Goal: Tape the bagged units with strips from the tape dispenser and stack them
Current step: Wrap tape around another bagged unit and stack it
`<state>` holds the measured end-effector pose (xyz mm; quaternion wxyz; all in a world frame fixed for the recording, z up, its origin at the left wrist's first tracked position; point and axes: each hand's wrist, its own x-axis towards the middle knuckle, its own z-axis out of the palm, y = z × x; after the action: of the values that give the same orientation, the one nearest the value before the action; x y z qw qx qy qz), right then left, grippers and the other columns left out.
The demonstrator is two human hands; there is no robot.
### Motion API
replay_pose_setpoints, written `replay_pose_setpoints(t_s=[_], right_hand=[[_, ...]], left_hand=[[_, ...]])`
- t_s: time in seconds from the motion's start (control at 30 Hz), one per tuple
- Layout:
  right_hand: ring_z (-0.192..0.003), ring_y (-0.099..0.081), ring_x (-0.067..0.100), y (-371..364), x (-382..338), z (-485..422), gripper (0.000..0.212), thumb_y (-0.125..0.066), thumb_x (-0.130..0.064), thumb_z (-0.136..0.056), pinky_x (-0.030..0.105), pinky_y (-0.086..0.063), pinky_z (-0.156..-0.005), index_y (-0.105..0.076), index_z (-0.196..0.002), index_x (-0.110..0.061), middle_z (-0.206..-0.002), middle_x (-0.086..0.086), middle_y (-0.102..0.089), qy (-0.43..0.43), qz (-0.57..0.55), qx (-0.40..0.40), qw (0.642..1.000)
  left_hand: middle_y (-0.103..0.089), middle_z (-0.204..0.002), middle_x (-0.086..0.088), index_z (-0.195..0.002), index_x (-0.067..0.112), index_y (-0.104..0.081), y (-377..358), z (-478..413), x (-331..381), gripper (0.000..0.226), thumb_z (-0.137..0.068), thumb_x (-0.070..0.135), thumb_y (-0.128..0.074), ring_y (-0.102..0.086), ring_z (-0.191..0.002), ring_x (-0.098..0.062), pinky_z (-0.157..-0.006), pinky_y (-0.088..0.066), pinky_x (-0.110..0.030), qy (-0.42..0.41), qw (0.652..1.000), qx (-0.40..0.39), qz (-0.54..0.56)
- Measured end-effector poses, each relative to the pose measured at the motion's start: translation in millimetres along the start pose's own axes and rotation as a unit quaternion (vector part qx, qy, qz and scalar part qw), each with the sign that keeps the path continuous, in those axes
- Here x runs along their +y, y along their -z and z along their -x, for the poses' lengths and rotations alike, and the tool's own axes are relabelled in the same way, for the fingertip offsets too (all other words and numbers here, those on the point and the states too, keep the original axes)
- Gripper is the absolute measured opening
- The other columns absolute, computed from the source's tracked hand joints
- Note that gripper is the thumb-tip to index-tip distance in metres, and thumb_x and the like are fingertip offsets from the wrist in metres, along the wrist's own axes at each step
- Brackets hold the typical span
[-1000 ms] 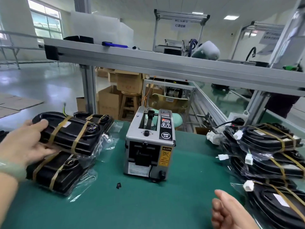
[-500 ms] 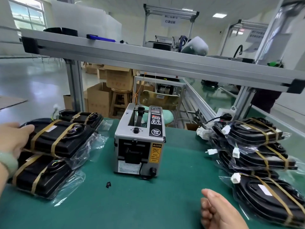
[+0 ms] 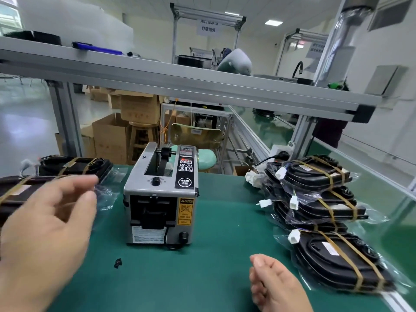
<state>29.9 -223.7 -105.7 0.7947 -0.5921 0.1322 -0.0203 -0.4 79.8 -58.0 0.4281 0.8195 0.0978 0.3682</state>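
A grey tape dispenser (image 3: 160,199) stands mid-table on the green mat (image 3: 202,278). Left of it lies a stack of taped bagged black units (image 3: 67,170), partly hidden behind my left hand (image 3: 45,233). That hand hovers blurred in the air, fingers spread and relaxed, holding nothing. On the right, several bagged black units (image 3: 319,199) with tan tape bands and white connectors are piled; the nearest unit (image 3: 337,262) lies at the table's right edge. My right hand (image 3: 276,287) rests low near the front edge, fingers loosely curled, empty.
A small black scrap (image 3: 117,263) lies on the mat in front of the dispenser. An aluminium shelf beam (image 3: 180,84) crosses overhead. Cardboard boxes (image 3: 112,136) and a stool stand behind the table. A power plug and cable (image 3: 279,156) sit at the back right.
My left hand has let go of the top unit on the left stack and lifted toward the middle. The view has shifted right. My right hand has barely moved.
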Motion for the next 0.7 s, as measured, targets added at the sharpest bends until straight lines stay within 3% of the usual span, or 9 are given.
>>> replay_pose_setpoints(t_s=[0.07, 0.13, 0.23, 0.3, 0.37, 0.43, 0.5, 0.6, 0.7], right_hand=[[-0.038, -0.044, 0.006, 4.6, -3.0, -2.0, 0.014, -0.06, 0.004, -0.086, 0.014, -0.034, -0.037, -0.064, -0.076, -0.005, -0.049, 0.003, -0.055, 0.069, 0.021, 0.034, 0.997], [-0.045, -0.049, 0.0, 15.1, -14.0, -6.8, 0.02, -0.065, 0.005, -0.083, 0.009, -0.041, -0.046, -0.065, -0.081, -0.014, -0.054, -0.005, -0.061, 0.198, 0.056, 0.132, 0.97], [-0.087, -0.06, 0.0, 53.3, -34.1, -15.8, 0.035, -0.074, -0.031, -0.075, 0.017, -0.049, -0.084, -0.06, -0.107, -0.03, -0.097, -0.014, -0.068, 0.328, 0.136, 0.34, 0.871], [-0.122, -0.049, 0.021, 88.9, -41.1, -30.4, 0.077, -0.063, -0.054, -0.065, 0.039, -0.038, -0.106, -0.045, -0.132, -0.021, -0.132, 0.006, -0.052, 0.29, 0.155, 0.456, 0.827], [-0.131, -0.038, 0.03, 114.4, -45.5, -44.0, 0.101, -0.066, -0.06, -0.062, 0.048, -0.032, -0.11, -0.029, -0.142, -0.01, -0.144, 0.01, -0.036, 0.174, 0.114, 0.504, 0.838], [-0.13, -0.038, 0.032, 122.9, -47.5, -54.9, 0.104, -0.074, -0.052, -0.068, 0.047, -0.034, -0.108, -0.019, -0.144, -0.008, -0.145, 0.012, -0.031, 0.08, 0.059, 0.496, 0.863], [-0.129, -0.038, 0.034, 118.4, -48.2, -59.9, 0.099, -0.074, -0.046, -0.073, 0.047, -0.034, -0.107, -0.018, -0.144, -0.007, -0.145, 0.015, -0.031, 0.055, 0.062, 0.467, 0.881], [-0.129, -0.036, 0.035, 112.0, -47.0, -62.7, 0.088, -0.078, -0.035, -0.074, 0.045, -0.032, -0.109, -0.031, -0.14, 0.0, -0.146, 0.02, -0.03, 0.084, 0.112, 0.464, 0.874], [-0.12, -0.047, 0.029, 114.4, -48.1, -60.6, 0.082, -0.081, -0.024, -0.072, 0.033, -0.04, -0.094, -0.039, -0.139, -0.005, -0.143, 0.013, -0.034, 0.13, 0.059, 0.492, 0.858]], left_hand=[[-0.071, -0.091, 0.018, -0.097, 0.04, -0.067, -18.0, 15.6, 52.2, 0.026, -0.078, 0.049, -0.052, -0.067, -0.081, -0.005, -0.077, -0.053, -0.022, -0.046, 0.994, -0.089, 0.049], [-0.068, -0.081, 0.027, -0.086, 0.042, -0.068, -36.6, 40.7, 76.6, 0.015, -0.074, 0.038, -0.06, -0.064, -0.073, 0.009, -0.067, -0.043, 0.0, -0.115, 0.977, -0.176, 0.029], [-0.068, -0.077, 0.025, -0.076, 0.045, -0.07, -67.7, 55.4, 81.0, 0.033, -0.076, 0.012, -0.071, -0.064, -0.074, 0.006, -0.069, -0.042, -0.001, -0.085, 0.953, -0.284, 0.071], [-0.067, -0.079, 0.026, -0.066, 0.05, -0.068, -83.6, 66.5, 72.2, 0.046, -0.076, 0.006, -0.072, -0.064, -0.076, 0.003, -0.072, -0.044, -0.006, -0.077, 0.936, -0.338, 0.066], [-0.065, -0.082, 0.029, -0.06, 0.06, -0.062, -91.0, 73.4, 66.5, 0.056, -0.077, 0.008, -0.072, -0.063, -0.078, 0.004, -0.073, -0.044, -0.007, -0.07, 0.931, -0.352, 0.067], [-0.066, -0.08, 0.028, -0.063, 0.064, -0.061, -95.0, 74.1, 58.1, 0.059, -0.075, 0.007, -0.073, -0.063, -0.075, 0.004, -0.07, -0.044, -0.006, -0.065, 0.939, -0.333, 0.063], [-0.067, -0.073, 0.026, -0.067, 0.06, -0.064, -96.1, 73.8, 53.4, 0.058, -0.072, 0.003, -0.075, -0.063, -0.071, 0.004, -0.068, -0.044, -0.005, -0.049, 0.951, -0.298, 0.063], [-0.067, -0.069, 0.027, -0.074, 0.054, -0.067, -95.5, 77.1, 52.0, 0.054, -0.07, 0.001, -0.077, -0.063, -0.069, 0.007, -0.068, -0.043, -0.001, -0.034, 0.961, -0.269, 0.058], [-0.066, -0.067, 0.028, -0.073, 0.055, -0.066, -95.8, 79.4, 50.0, 0.056, -0.069, 0.001, -0.078, -0.062, -0.07, 0.01, -0.069, -0.041, 0.001, -0.031, 0.962, -0.268, 0.051]])
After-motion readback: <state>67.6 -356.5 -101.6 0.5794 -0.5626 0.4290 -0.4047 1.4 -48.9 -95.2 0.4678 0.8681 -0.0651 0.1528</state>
